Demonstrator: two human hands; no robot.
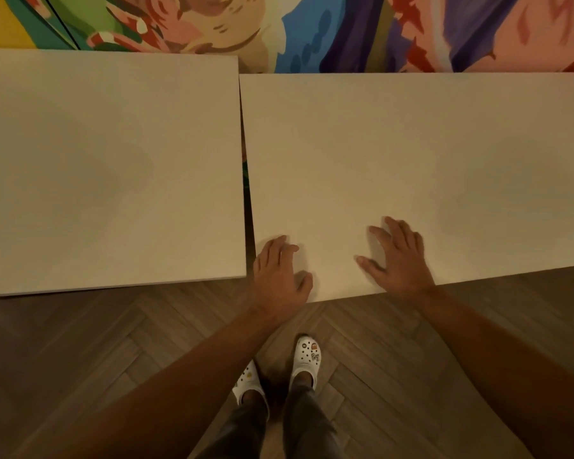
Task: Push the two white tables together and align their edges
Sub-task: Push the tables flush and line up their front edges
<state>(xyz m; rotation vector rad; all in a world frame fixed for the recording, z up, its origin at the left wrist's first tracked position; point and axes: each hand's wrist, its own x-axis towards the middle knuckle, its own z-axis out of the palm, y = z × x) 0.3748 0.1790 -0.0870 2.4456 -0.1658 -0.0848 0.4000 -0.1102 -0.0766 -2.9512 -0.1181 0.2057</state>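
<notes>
Two white tables stand side by side in the head view. The left table (106, 173) reaches farther back; the right table (411, 154) sits slightly nearer and is a little skewed. A thin wedge-shaped gap runs between them, touching near the back and widening toward me. My left hand (280, 273) rests flat on the right table's near left corner, fingers spread. My right hand (396, 256) lies flat on the same table near its front edge, fingers spread.
A brightly painted wall (312, 28) stands right behind both tables. Herringbone wood floor (113, 342) lies in front of the tables. My feet in white clogs (307, 359) stand close to the right table's front edge.
</notes>
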